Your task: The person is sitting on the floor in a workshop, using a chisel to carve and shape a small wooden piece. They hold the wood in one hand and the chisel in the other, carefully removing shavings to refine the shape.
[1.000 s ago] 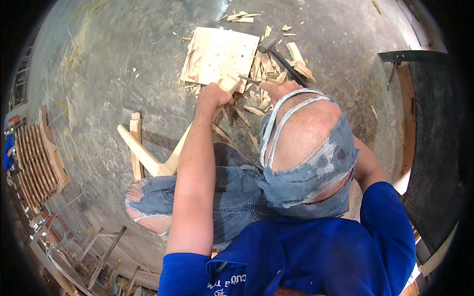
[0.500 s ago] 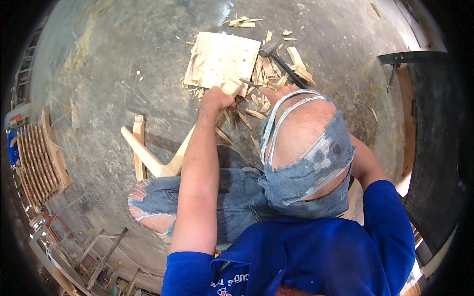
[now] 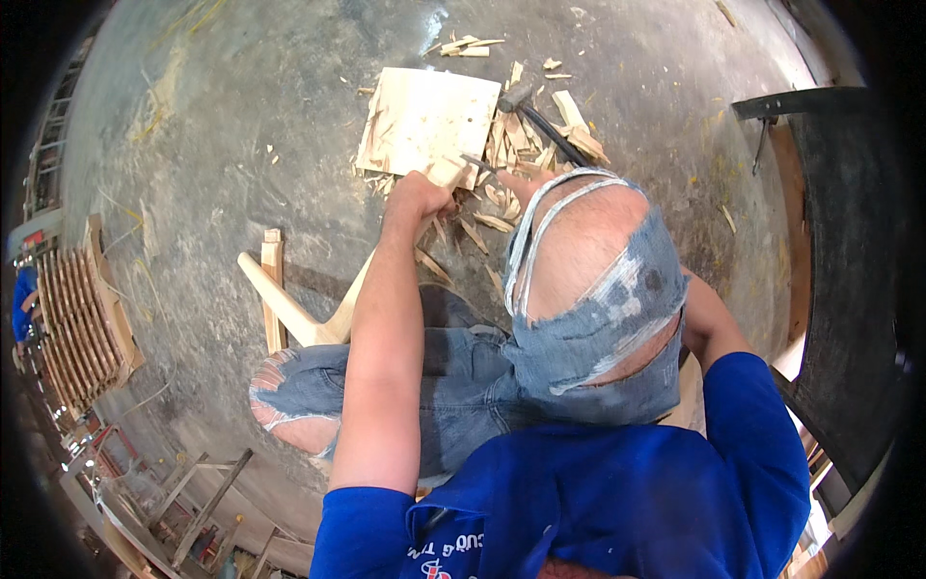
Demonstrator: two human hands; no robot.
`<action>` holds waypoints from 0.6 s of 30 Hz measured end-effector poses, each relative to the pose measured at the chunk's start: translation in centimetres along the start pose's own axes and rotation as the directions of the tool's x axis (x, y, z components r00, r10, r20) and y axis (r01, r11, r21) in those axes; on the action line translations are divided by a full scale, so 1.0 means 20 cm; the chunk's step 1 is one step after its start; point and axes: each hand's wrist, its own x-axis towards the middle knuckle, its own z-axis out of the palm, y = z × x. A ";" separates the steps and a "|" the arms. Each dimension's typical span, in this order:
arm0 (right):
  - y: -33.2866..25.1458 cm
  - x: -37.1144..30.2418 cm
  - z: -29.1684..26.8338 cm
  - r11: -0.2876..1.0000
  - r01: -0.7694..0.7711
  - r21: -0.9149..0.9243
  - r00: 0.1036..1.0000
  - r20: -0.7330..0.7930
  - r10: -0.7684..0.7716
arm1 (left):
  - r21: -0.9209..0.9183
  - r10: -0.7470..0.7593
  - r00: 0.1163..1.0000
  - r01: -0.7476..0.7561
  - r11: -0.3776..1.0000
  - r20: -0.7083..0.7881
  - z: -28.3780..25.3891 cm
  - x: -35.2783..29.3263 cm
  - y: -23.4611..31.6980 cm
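Observation:
My left hand [image 3: 422,196] is closed around one end of a pale, angled wooden piece [image 3: 446,172], holding that end over the near edge of a flat square board [image 3: 429,116]. The rest of the angled piece runs back under my left forearm to a bend by my leg. To the right, my right hand [image 3: 526,184] grips a tool with a narrow dark metal blade, which looks like a chisel [image 3: 476,162]. Its blade reaches close to the held wood end; whether they touch I cannot tell. My raised knee hides most of that hand and the tool's handle.
A hammer [image 3: 516,98] with a black handle lies right of the board among many wood chips [image 3: 511,140]. A straight wooden bar [image 3: 274,289] rests on the floor at the left. Slatted wooden pieces [image 3: 82,318] stand far left, and a large black panel [image 3: 849,289] is at the right.
The whole view has shifted slightly. Both hands keep their hold, with the chisel blade still close to the wood end.

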 end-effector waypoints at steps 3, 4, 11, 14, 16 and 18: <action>-0.01 0.02 0.00 1.000 0.008 0.000 1.000 0.001 -0.008 | 0.008 0.014 0.999 -0.013 1.000 -0.029 0.02 0.03 -0.02; -0.02 0.06 -0.02 1.000 0.012 -0.011 1.000 0.007 -0.011 | 0.010 0.018 0.999 -0.017 1.000 -0.045 0.03 0.04 -0.03; -0.13 0.04 -0.04 0.998 -0.051 -0.047 0.997 0.051 0.053 | -0.016 -0.018 1.000 0.018 1.000 -0.018 0.00 -0.04 -0.01; -0.06 0.04 -0.02 0.999 -0.036 -0.031 0.999 0.039 0.037 | 0.008 -0.031 0.999 0.032 0.999 -0.029 0.01 -0.05 0.01; -0.01 0.03 0.00 1.000 -0.023 0.001 1.000 0.005 0.023 | 0.024 -0.010 0.998 0.011 1.000 -0.062 0.01 -0.05 0.02; 0.02 0.03 0.03 1.000 -0.012 0.028 1.000 -0.004 0.012 | 0.026 0.007 0.991 -0.004 1.000 -0.133 0.06 -0.06 0.00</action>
